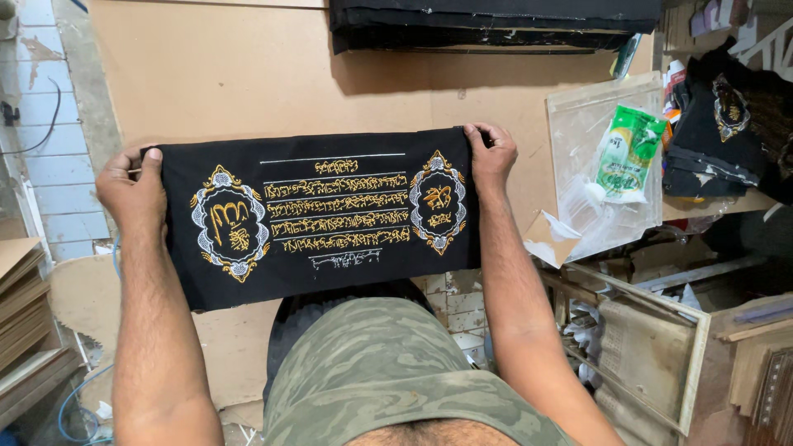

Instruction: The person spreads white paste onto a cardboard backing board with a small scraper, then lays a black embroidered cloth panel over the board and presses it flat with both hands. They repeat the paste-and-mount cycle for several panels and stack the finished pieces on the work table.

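Observation:
A black cloth panel (318,264) with gold and white embroidery hangs stretched between my two hands over the front edge of a brown board table (248,74). My left hand (132,192) grips its upper left corner. My right hand (491,157) grips its upper right corner. The embroidery shows two ornate medallions at the ends and several lines of gold script in the middle. My camouflage shorts (388,372) show below the cloth.
A stack of black fabric (496,21) lies at the table's far edge. Clear plastic bags (607,177) with a green packet (629,153) sit at right. More black embroidered pieces (727,132) are piled far right. Wooden frames (652,347) and boards (25,314) stand on either side.

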